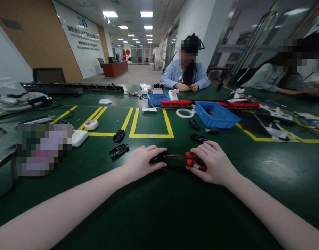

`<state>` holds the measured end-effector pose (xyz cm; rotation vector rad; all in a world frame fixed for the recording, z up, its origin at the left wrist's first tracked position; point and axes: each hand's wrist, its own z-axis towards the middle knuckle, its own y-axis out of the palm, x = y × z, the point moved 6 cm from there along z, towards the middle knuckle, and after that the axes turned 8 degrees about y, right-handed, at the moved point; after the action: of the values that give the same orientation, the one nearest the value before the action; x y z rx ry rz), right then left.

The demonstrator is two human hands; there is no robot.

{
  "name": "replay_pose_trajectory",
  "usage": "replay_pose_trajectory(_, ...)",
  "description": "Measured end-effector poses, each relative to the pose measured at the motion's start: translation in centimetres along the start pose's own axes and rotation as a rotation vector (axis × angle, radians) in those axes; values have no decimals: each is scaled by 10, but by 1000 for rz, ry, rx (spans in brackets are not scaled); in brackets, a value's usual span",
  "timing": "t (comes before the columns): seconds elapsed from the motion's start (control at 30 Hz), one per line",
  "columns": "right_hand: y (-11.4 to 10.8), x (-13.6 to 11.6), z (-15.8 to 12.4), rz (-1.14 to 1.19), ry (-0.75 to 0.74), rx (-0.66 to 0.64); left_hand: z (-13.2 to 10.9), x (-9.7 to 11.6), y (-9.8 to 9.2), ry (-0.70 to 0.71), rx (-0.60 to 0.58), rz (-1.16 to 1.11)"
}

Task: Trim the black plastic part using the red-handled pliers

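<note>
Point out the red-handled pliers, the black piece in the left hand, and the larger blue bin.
Red-handled pliers (pixel 187 157), head view: near the pivot.
Black piece (pixel 156 159), head view: its exposed middle.
Larger blue bin (pixel 222 122), head view: front wall.

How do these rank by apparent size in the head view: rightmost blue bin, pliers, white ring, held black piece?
Rightmost blue bin
Pliers
White ring, held black piece: look alike, unranked; left hand partly covers the piece.

Square ceiling lights (pixel 146 14) shine above a pale floor (pixel 142 73), red desk (pixel 114 69) and brown wall (pixel 37 38).
</note>
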<state>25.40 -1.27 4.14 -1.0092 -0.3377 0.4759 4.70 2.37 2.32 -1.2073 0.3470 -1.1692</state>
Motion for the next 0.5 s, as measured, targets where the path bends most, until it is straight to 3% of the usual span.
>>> replay_pose_trajectory(0.2, 6, 3, -4, 72, 60, -78, 0, 2, -1, 7, -7, -33)
replay_pose_trajectory(0.5, 2, 0, -4, 95, 38, -28, 0, 4, -2, -3, -36, -72)
